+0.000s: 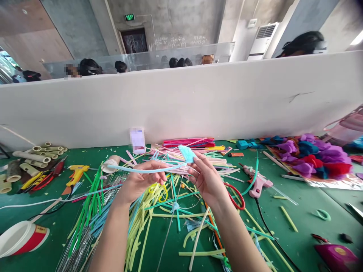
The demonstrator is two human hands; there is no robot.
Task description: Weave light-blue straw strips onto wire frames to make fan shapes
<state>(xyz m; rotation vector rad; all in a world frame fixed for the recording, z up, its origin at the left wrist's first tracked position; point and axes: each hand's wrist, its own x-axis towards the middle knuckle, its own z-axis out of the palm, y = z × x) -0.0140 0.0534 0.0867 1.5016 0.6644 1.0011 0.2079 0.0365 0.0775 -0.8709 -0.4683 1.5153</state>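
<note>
Over the middle of the table, my left hand (146,179) is closed on a long, light blue pipe cleaner (138,171) that bows to the left. Its right end reaches a fuzzy turquoise leaf-shaped piece (186,154), which my right hand (205,177) pinches between thumb and fingers. Whether the two are joined cannot be made out. Below my hands lies a star-like shape of crossed teal stems with a pale blue centre (175,206). Yellow pipe cleaners (138,223) and green ones (90,207) are heaped near my left forearm.
A yellow glue gun (78,175), pliers (56,170), bamboo pieces (36,160) and a paper cup (24,238) are on the left. A pink glue gun (259,185) and colourful felt-like petals (314,155) lie right. A white partition (181,102) stands behind; people sit beyond it.
</note>
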